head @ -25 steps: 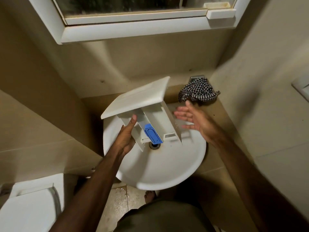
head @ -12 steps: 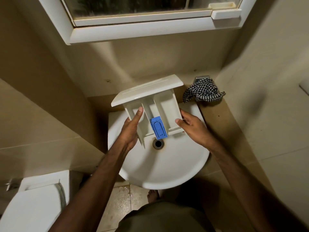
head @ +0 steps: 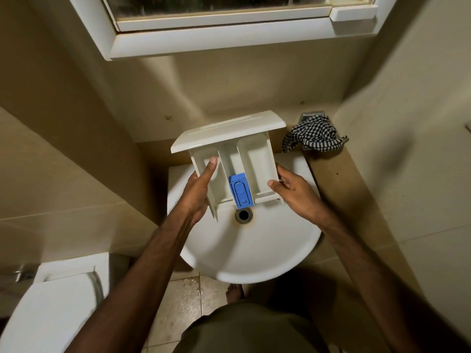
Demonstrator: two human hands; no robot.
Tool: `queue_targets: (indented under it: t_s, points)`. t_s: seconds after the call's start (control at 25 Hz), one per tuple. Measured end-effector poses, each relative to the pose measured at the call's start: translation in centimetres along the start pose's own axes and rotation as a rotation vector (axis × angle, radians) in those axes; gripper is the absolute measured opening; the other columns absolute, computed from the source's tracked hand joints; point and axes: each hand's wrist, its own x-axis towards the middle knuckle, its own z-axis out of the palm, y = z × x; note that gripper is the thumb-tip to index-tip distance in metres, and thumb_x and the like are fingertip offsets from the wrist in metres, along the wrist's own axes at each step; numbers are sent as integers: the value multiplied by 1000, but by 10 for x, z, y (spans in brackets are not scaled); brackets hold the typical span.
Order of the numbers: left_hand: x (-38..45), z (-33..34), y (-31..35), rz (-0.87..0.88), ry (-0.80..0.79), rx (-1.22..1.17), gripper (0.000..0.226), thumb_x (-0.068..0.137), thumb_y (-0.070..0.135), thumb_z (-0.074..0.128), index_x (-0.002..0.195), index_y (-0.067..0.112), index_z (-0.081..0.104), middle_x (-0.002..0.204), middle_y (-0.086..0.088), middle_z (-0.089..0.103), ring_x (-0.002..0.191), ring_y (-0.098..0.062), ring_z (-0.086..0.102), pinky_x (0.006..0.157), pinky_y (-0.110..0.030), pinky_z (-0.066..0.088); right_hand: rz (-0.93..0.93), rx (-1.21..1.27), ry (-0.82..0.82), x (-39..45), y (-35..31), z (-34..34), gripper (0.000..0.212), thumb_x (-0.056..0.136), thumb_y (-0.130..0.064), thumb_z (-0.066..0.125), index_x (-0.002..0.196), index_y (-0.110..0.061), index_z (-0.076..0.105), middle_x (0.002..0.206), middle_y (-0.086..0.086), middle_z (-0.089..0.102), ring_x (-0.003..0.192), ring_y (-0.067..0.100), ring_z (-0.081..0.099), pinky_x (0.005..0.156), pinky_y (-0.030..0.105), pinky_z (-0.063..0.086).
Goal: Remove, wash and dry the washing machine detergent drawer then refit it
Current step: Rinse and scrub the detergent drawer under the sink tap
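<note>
The white detergent drawer [head: 254, 164] is held over the round white sink [head: 254, 250], its front panel pointing away from me and its compartments facing up. A blue softener insert [head: 241, 191] sits in the middle compartment, just above the drain [head: 243, 215]. My left hand [head: 198, 192] grips the drawer's left wall, thumb inside the left compartment. My right hand [head: 293, 192] holds the right rear corner. A black-and-white checked cloth [head: 313, 137] lies bunched on the ledge to the right of the sink.
A white-framed window [head: 229, 24] is above the sink. A toilet with its lid down [head: 51, 309] stands at the lower left. The beige ledge [head: 339, 189] and walls close in on the right. The floor tiles [head: 183, 301] under the sink look wet.
My right hand came in from the open air and took hold of the drawer's right side. The drawer swung from tilted to level and square over the sink.
</note>
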Motion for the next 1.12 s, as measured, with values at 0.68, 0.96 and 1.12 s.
queue_targets:
  t_s: [0.68,0.96,1.12]
  points:
    - [-11,3,-19,80,104,299,21,102,47,59,121,39,62,128,4,70,121,-21,64,109,-55,50,79,-389,247,-37,6,35,35,106,-19,51,136,-2,57,109,18,68,100,35,62,87,39,49]
    - [-11,9,-11,123,158,306,17,101,50,60,112,38,65,115,7,73,110,-18,68,102,-46,55,-54,-532,387,-28,-4,35,27,105,-15,53,124,1,61,85,8,68,77,33,59,69,39,48]
    - [-12,11,-9,193,115,422,23,92,62,58,109,48,64,102,9,70,90,-13,66,72,-25,58,100,-312,466,-17,-2,34,20,104,-15,55,102,4,61,80,15,66,78,37,59,69,35,38]
